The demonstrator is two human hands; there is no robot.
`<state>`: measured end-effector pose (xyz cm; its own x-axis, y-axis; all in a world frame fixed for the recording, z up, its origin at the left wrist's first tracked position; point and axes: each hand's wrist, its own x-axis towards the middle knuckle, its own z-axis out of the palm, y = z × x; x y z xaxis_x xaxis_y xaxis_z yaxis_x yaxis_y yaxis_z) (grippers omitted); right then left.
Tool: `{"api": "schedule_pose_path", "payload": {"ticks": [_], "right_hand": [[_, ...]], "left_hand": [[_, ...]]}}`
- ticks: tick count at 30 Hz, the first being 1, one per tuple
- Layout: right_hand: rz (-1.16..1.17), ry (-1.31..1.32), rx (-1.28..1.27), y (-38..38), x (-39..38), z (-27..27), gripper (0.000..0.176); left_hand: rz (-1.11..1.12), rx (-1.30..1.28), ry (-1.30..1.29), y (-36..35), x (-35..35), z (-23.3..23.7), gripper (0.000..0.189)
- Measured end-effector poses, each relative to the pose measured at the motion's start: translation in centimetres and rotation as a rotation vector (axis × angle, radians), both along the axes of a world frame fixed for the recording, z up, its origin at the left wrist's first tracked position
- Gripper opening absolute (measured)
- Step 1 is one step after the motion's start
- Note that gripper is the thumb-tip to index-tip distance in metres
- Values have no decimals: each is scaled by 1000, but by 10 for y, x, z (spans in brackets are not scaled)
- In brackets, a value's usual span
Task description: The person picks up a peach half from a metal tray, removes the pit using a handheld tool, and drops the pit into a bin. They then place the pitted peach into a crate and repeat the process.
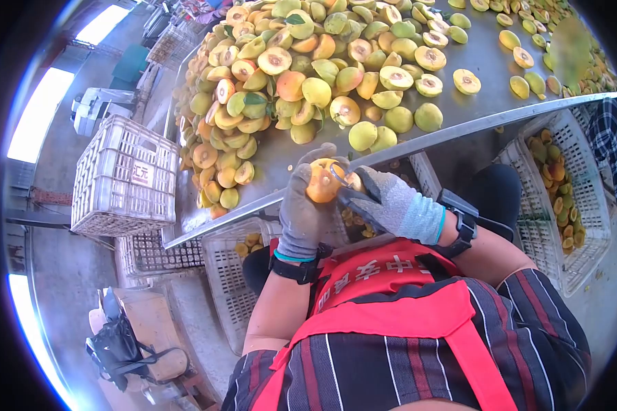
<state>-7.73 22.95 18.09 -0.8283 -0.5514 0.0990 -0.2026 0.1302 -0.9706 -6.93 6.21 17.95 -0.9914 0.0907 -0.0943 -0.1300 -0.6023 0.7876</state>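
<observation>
In the middle of the head view, my left hand (301,209), in a grey work glove, is closed round a yellow peach half (320,183). My right hand (387,202), gloved in grey with dark fingers, grips a pitting knife (354,181) by its light tan handle. The curved metal loop of the knife lies against the peach's face. Both hands are just in front of the metal table's near edge. Beyond them a large heap of peach halves (274,61) covers the table (432,127), many cut side up with the stones still showing.
White plastic crates stand at left (127,175), below the table edge (230,274) and at right (562,198); the right one holds peach halves. A cardboard box with a black bag (116,346) sits at lower left. A person's checked sleeve (610,151) shows at far right.
</observation>
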Motion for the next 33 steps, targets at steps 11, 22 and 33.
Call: {"api": "schedule_pose_path", "payload": {"ticks": [11, 22, 33], "right_hand": [[-1, -112, -25, -11, 9, 8, 38], [388, -656, 263, -5, 8, 26, 31], [298, -355, 51, -7, 14, 10, 27]], "left_hand": [[172, -464, 264, 2, 6, -9, 34], [-120, -647, 123, -9, 8, 14, 35], [-89, -615, -3, -1, 2, 9, 35]]}}
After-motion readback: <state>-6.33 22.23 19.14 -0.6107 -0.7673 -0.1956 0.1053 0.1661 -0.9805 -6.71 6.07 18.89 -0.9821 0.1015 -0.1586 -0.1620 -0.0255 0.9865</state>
